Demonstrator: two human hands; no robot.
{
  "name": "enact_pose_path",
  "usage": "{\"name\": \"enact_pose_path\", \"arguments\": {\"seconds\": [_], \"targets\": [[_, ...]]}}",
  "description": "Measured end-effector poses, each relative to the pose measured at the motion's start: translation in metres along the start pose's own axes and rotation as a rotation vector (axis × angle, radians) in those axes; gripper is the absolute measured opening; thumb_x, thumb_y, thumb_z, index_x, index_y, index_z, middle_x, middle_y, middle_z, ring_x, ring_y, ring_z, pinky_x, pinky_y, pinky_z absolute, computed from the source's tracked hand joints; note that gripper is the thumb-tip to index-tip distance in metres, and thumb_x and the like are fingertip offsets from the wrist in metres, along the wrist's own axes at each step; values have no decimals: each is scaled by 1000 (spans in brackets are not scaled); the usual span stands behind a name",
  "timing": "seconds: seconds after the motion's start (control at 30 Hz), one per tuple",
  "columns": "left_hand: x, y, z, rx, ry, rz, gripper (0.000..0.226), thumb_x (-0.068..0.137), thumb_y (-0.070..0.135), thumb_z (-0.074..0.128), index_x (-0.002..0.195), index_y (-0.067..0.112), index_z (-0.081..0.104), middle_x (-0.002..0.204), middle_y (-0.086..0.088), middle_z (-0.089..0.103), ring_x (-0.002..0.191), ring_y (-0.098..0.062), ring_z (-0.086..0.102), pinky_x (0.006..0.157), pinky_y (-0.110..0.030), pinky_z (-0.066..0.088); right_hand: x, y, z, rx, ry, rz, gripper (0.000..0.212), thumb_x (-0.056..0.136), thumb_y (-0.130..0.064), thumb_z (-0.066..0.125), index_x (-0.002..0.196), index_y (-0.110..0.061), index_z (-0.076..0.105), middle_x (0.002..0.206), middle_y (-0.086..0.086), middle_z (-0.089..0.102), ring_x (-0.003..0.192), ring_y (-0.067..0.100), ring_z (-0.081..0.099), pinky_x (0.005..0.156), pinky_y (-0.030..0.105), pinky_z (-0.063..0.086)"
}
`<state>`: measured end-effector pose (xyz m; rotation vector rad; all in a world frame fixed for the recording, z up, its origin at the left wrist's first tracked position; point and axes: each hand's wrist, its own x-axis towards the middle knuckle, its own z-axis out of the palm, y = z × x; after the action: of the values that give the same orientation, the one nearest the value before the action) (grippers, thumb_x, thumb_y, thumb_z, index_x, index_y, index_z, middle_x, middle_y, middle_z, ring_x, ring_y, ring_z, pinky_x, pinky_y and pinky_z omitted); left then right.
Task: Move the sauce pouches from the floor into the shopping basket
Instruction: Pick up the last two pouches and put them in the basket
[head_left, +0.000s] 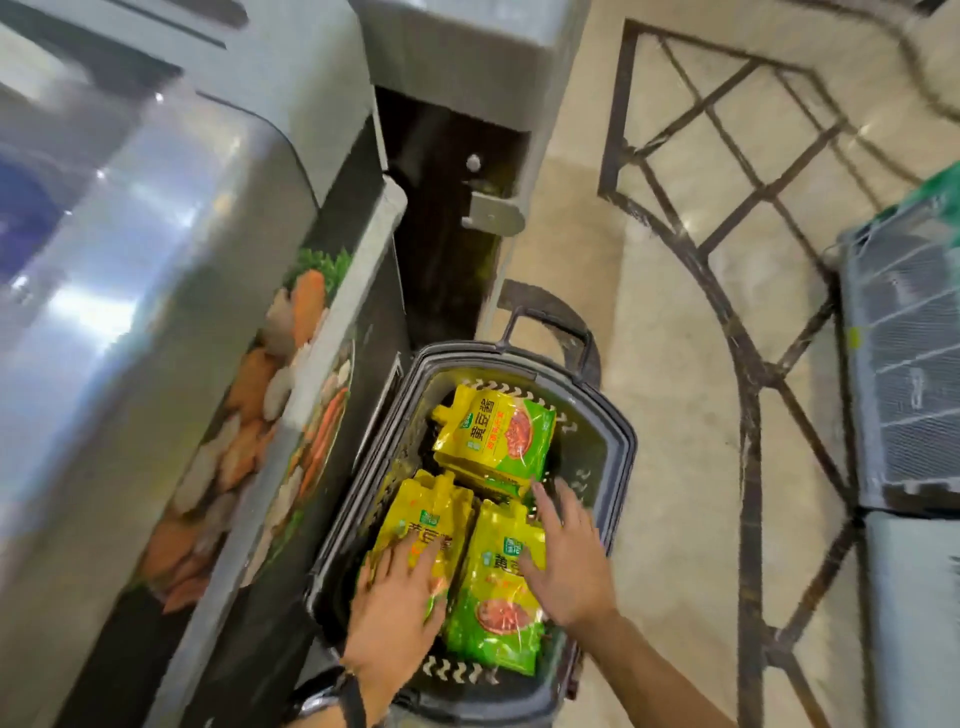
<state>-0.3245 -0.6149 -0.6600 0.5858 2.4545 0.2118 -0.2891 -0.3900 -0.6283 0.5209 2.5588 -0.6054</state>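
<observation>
Near 2 sauce pouches (498, 597) lengthwise in basket (618, 467); far pouch (493, 436) crosswise.

Two bare hands are shown, the left hand (400, 613) and the right hand (566, 566). The right forearm (665, 675) is left uncovered down to the frame's edge. A broad black strap (354, 699) is worn round the left wrist. A thin cord (347, 671) is glimpsed just beside it, on the hand's side, though it is too blurred to be made out further.
</observation>
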Motion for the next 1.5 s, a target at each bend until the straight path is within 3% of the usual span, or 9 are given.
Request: {"name": "enact_pose_path", "arguments": {"seconds": [0.07, 0.2, 0.33, 0.4, 0.53, 0.67, 1.07, 1.3, 1.5], "targets": [[-13, 10, -33, -30, 16, -59, 73, 70, 55, 79, 135, 33, 53, 131, 3, 60, 113, -21, 66, 91, -46, 57, 5, -5, -44, 37, 41, 24, 86, 87, -39, 59, 157, -33, 8, 158, 9, 23, 145, 29, 27, 117, 38, 30], [-17, 24, -66, -81, 81, -190, 78, 70, 57, 77, 139, 32, 52, 135, 0, 59, 116, -26, 64, 91, -49, 54, 40, 1, -107, 9, 58, -35, 87, 83, -33, 64, 156, -27, 17, 144, 10, 38, 128, 32, 46, 102, 39, 45], [-13, 29, -59, -232, 88, -477, 78, 85, 57, 64, 152, 30, 35, 152, -2, 41, 134, -26, 47, 105, -45, 45, 97, 25, -133, -110, -61, -72, 84, 90, -37, 61, 157, -29, 10, 150, 15, 33, 133, 33, 43, 101, 39, 44], [-13, 37, -49, -397, 93, -661, 79, 91, 53, 61, 156, 29, 24, 155, -7, 37, 131, -26, 52, 102, -39, 47, 125, 40, -140, -196, -128, -180, 84, 91, -39, 59, 157, -29, 9, 151, 15, 31, 137, 33, 38, 103, 39, 42], [-26, 55, -16, -454, 17, -989, 73, 91, 57, 58, 151, 22, 35, 130, -20, 60, 114, -37, 63, 92, -39, 53, 177, 70, -151, -336, -179, -361, 87, 86, -38, 63, 156, -29, 12, 138, 13, 43, 125, 33, 46, 96, 39, 47], [-32, 84, 16, -483, 110, -1175, 80, 84, 55, 69, 150, 21, 38, 121, -24, 54, 113, -45, 52, 89, -50, 51, 213, 79, -159, -428, -212, -452, 91, 85, -43, 64, 155, -32, 6, 138, 14, 45, 121, 32, 48, 97, 40, 48], [-47, 111, 96, -925, 368, -1285, 73, 96, 35, 61, 157, 15, 26, 146, -32, 41, 144, -45, 31, 113, -53, 36, 236, 55, -130, -575, -244, -600, 93, 89, -46, 60, 157, -30, 0, 150, 18, 36, 137, 35, 36, 109, 44, 39], [-39, 119, 124, -1060, 376, -1353, 68, 104, 30, 43, 160, 34, 3, 124, -16, 51, 100, -36, 60, 90, -45, 50, 266, 58, -101, -450, -379, -589, 109, 89, -40, 65, 143, -54, -28, 160, 22, 15, 140, 44, 35, 109, 55, 37], [-11, 103, 140, -965, 541, -1508, 79, 101, 31, 51, 156, 44, -4, 105, -11, 41, 68, -32, 55, 75, -49, 54, 293, 68, -73, -352, -271, -651, 121, 82, -23, 78, 145, -57, -19, 127, 17, 50, 89, 29, 67, 87, 47, 53]]}}
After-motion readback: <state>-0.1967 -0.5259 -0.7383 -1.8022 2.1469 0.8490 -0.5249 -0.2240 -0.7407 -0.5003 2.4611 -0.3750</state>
